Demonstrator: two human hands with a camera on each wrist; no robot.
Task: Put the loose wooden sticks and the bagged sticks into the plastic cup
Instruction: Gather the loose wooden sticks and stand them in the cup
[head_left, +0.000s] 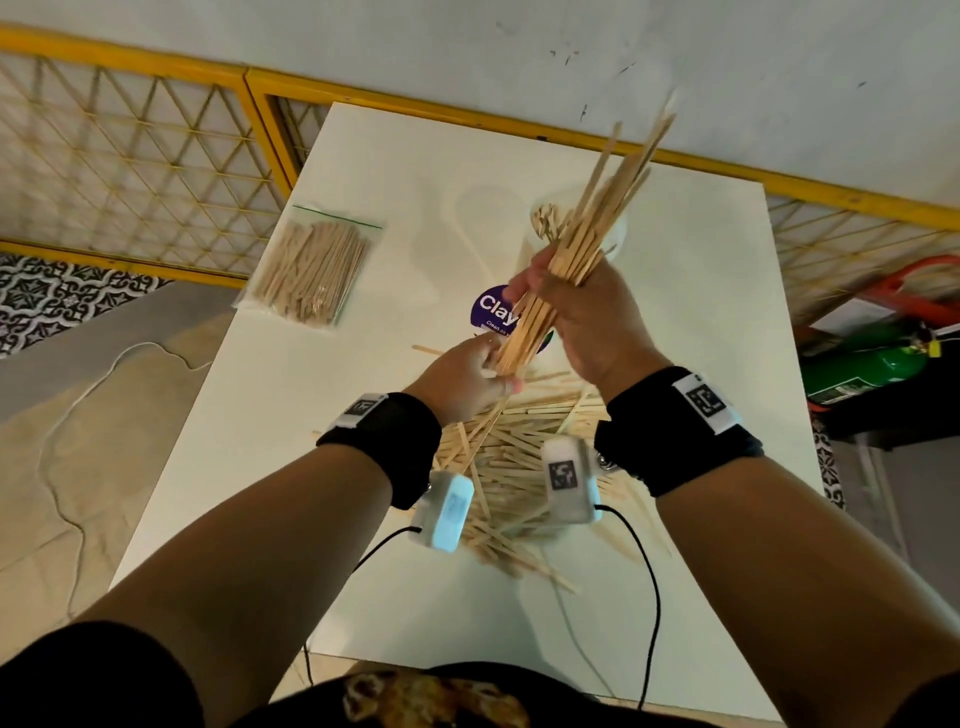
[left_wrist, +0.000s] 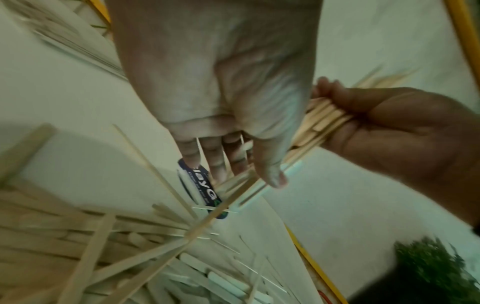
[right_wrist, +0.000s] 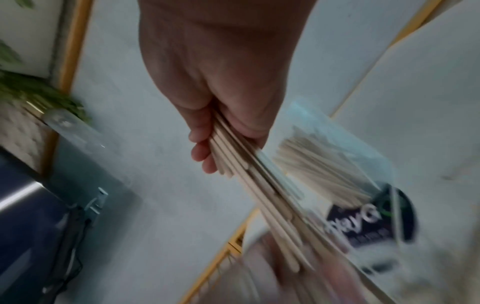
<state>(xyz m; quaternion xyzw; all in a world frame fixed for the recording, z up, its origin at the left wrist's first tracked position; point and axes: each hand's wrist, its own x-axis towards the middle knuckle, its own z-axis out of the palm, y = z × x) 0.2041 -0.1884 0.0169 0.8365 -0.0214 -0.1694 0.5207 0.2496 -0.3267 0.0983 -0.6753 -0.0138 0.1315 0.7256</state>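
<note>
My right hand (head_left: 566, 306) grips a bundle of long wooden sticks (head_left: 608, 192), tilted up and to the right above the white table (head_left: 701, 312). My left hand (head_left: 478, 374) holds the bundle's lower ends between thumb and fingers; the left wrist view shows the sticks (left_wrist: 324, 121) running from it into the right hand (left_wrist: 389, 127). Behind the bundle stands the clear plastic cup (head_left: 618, 234), half hidden, with a few sticks inside. A heap of loose sticks (head_left: 519, 467) lies under my wrists. The zip bag of sticks (head_left: 311, 270) lies flat at the table's left edge.
A round purple sticker (head_left: 491, 306) sits mid-table beneath my hands. A yellow lattice fence (head_left: 130, 171) runs behind and left of the table. A green fire extinguisher (head_left: 872, 364) lies on the floor to the right. A white cable (head_left: 78, 415) trails on the left floor.
</note>
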